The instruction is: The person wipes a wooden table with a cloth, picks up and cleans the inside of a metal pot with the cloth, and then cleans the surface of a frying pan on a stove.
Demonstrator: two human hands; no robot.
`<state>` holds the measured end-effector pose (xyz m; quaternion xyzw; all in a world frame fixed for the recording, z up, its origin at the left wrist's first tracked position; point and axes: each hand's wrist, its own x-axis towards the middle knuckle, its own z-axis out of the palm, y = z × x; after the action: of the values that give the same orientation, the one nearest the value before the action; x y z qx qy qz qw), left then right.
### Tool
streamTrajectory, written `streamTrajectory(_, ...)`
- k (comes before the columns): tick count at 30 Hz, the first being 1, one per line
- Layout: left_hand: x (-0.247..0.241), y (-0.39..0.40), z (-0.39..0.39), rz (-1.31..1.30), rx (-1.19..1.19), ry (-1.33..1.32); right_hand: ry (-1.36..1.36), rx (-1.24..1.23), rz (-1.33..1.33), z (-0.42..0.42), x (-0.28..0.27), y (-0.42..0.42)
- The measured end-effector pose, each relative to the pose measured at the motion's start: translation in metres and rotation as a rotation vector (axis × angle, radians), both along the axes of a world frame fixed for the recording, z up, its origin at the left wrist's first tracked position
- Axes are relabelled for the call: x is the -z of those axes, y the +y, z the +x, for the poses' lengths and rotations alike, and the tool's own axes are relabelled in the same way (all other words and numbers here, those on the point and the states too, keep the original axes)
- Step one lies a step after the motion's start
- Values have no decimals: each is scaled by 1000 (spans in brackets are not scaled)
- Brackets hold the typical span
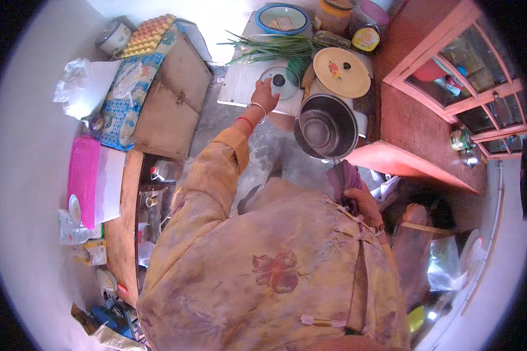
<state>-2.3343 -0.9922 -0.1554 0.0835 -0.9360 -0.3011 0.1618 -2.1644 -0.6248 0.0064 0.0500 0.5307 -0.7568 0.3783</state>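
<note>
My left hand [264, 97] reaches forward over a glass lid [290, 91] that lies on a pale board [237, 90]. Its fingers are spread beside the lid's black knob [279, 80] and hold nothing. Low in front of my body, my right hand [365, 205] grips a bunched purple cloth [344, 180], which hides part of the fingers. Between the board and the cloth stands a dark metal pot [349, 127], uncovered, with its inside showing. Behind it a cream enamel lid [329, 83] with painted flowers and a black knob leans at a slant.
Green onions [272, 47] lie across the board, below a blue-rimmed basin [258, 19]. Jars [333, 19] stand at the back right. A red cabinet [421, 118] with glass doors flanks the right side. On the left, an egg tray [147, 35] tops a cloth-covered box [171, 101].
</note>
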Motion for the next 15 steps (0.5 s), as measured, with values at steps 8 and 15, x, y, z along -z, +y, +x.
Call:
streamTrajectory(8, 8, -34, -71, -80, 216, -213, -63, 14, 3, -53, -15, -69)
streamTrajectory(15, 9, -65, -79, -84, 256, -106, -46, -49, 38, -77, 7, -96)
